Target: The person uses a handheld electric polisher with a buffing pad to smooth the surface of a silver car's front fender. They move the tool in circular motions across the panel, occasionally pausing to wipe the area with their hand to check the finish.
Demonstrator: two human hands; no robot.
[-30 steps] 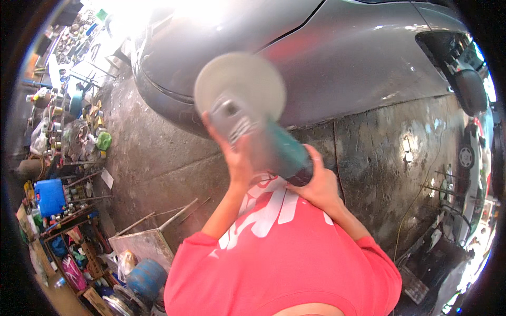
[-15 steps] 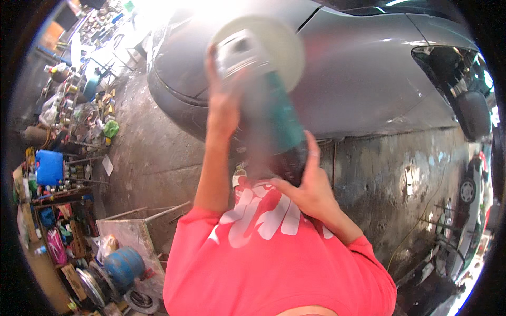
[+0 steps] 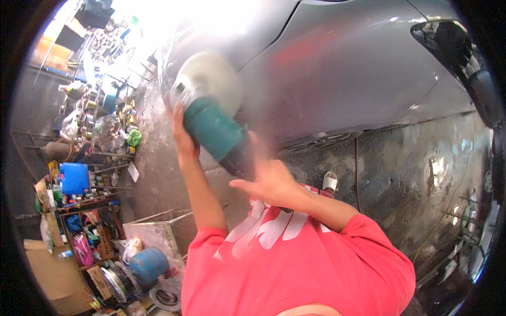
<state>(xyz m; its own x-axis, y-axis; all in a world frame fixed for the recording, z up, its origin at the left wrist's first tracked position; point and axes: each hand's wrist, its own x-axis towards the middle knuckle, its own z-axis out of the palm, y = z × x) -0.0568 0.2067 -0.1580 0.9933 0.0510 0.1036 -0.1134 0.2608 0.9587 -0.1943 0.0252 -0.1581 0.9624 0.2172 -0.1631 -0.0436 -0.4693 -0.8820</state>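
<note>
Grey car panel (image 3: pixel 337 79) across the top, buffing seemingly under way.
Left of upper centre, the green polisher (image 3: pixel 215 126) overlaps it, pale pad (image 3: pixel 213 76) blurred; right hand (image 3: pixel 276 181) holds its rear, thumb apart, left hand (image 3: pixel 183 131) its head; moving on calls for keeping the pad level.

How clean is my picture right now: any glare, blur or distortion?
Head view: white glare washes out the upper left, including part of the grey car; head view: the pale pad on the teal polisher looks smeared, its rim soft; head view: fisheye curvature bends the car toward the dark right border.
</note>
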